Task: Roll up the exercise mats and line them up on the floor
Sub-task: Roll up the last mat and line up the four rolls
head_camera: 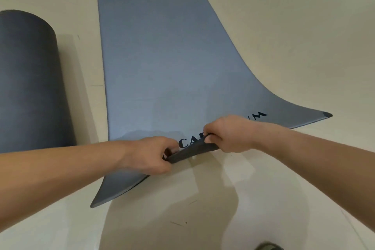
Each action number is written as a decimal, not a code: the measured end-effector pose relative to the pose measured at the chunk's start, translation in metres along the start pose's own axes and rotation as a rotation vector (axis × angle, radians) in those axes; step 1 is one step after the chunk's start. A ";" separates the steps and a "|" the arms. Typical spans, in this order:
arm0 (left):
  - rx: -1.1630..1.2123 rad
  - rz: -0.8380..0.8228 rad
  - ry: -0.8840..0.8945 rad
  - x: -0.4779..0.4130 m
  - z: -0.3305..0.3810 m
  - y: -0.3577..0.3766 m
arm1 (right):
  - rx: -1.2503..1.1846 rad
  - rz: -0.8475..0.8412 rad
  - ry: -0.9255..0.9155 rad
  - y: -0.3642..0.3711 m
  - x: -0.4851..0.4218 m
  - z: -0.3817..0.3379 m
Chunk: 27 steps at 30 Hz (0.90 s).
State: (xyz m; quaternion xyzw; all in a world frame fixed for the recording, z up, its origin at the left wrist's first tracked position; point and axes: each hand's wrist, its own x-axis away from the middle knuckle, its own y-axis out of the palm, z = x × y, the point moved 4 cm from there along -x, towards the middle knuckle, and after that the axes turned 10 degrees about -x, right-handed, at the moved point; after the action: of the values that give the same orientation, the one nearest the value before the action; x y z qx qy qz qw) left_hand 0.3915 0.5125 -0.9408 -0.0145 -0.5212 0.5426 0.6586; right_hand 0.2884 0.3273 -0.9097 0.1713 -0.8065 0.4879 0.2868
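A grey-blue exercise mat (162, 57) lies flat on the pale floor, stretching away from me, with black lettering near its close end. My left hand (148, 154) and my right hand (227, 134) both pinch the mat's near edge, which is lifted and curled over, showing its dark underside between them. The mat's near corners stick out at lower left and at right. A second mat (26, 79), dark grey and rolled into a thick cylinder, lies on the floor at the left, apart from the flat one.
Pale cream floor (294, 36) surrounds the mats, with a few small dark marks. The toe of a shoe (268, 246) shows at the bottom edge. My shadow falls on the floor in front of me.
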 end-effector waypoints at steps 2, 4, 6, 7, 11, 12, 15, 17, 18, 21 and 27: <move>0.159 -0.117 0.025 0.012 0.006 -0.005 | -0.012 -0.132 0.012 -0.021 0.009 -0.010; 0.293 -0.322 0.039 0.021 0.013 -0.003 | -0.011 -0.287 0.036 -0.033 0.017 -0.019; 0.402 -0.498 0.051 0.027 0.015 -0.003 | -0.030 -0.410 0.040 -0.036 0.020 -0.025; 0.427 -0.533 0.036 0.030 0.015 -0.005 | -0.046 -0.426 0.052 -0.036 0.018 -0.026; 0.072 -0.135 -0.065 0.026 0.000 -0.049 | 0.034 -0.322 0.117 -0.044 0.000 -0.014; -0.095 0.027 -0.105 0.028 -0.004 -0.065 | 0.040 -0.282 0.132 -0.049 -0.006 -0.010; -0.538 0.507 -0.117 0.045 0.009 -0.090 | 0.012 -0.118 0.149 -0.071 -0.027 -0.004; -0.731 0.654 -0.012 0.050 0.029 -0.071 | 0.000 0.004 0.151 -0.088 -0.041 -0.003; -0.750 0.611 -0.004 0.049 0.036 -0.056 | 0.009 0.061 0.155 -0.096 -0.048 -0.003; -0.756 0.347 -0.134 0.031 0.029 -0.016 | 0.124 0.234 0.166 -0.108 -0.066 -0.012; -0.680 0.387 -0.111 -0.005 -0.006 -0.018 | 0.373 0.482 0.040 -0.080 -0.040 -0.037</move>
State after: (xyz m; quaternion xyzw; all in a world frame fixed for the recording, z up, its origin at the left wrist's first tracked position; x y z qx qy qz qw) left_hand 0.4090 0.5048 -0.9361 -0.3006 -0.6936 0.4530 0.4725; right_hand 0.3749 0.3227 -0.8661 0.0150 -0.7147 0.6847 0.1423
